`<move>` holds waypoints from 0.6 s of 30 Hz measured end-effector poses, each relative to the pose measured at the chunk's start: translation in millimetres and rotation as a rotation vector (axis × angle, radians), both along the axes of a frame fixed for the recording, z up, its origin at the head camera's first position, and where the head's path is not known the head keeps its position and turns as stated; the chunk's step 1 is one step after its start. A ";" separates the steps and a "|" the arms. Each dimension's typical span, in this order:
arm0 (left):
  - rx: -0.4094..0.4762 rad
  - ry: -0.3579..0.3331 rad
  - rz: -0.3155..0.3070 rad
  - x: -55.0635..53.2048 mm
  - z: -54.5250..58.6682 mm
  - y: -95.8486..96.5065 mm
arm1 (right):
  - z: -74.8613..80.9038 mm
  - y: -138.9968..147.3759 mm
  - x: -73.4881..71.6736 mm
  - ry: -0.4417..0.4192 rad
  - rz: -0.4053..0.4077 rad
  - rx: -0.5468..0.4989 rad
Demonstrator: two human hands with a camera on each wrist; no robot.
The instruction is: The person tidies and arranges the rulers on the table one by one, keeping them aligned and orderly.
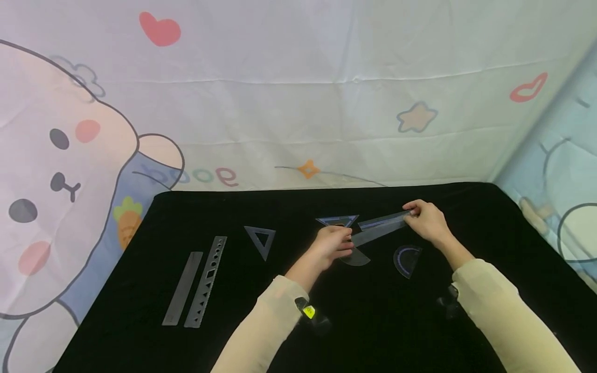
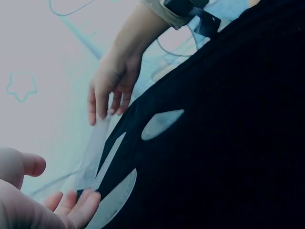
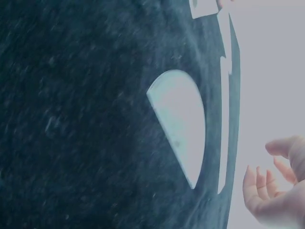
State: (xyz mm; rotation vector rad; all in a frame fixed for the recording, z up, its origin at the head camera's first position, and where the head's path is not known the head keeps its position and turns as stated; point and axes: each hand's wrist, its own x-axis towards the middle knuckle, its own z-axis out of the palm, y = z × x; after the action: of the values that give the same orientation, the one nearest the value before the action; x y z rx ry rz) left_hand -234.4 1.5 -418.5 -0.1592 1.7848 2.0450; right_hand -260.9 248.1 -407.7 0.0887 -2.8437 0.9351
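My right grip (image 1: 426,221) pinches long clear plastic ruler (image 1: 379,232), right of frame centre; left grip (image 1: 327,245) loose, thumb apart. Risk: one-ended hold lets ruler pivot, knock clear half-round plastic protractor (image 1: 357,258).

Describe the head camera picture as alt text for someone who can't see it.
A person's right hand pinches one end of a clear ruler, with the left hand at its other end. Around them on black cloth lie two more rulers, a stencil ruler, two set squares and two protractors.
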 end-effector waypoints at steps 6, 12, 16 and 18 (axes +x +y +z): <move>-0.009 0.002 -0.031 0.4 -4.2 -14.2 | 6.1 -14.9 -2.5 -0.089 0.032 -0.125; -0.097 0.047 -0.112 1.1 -8.3 -24.4 | 11.3 -38.5 -5.4 -0.101 0.029 -0.245; -0.225 0.135 -0.222 4.8 -9.1 -34.5 | 12.0 -55.1 -6.6 -0.106 0.024 -0.286; -0.282 0.189 -0.268 7.4 -8.0 -40.8 | 12.4 -63.3 -6.4 -0.109 0.030 -0.308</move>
State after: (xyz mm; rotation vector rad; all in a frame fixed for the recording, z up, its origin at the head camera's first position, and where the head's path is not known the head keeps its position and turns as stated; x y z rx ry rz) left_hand -227.0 -39.3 -426.5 0.1900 2.0783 1.6630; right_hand -267.3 184.8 -395.3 0.0468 -2.7594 1.4107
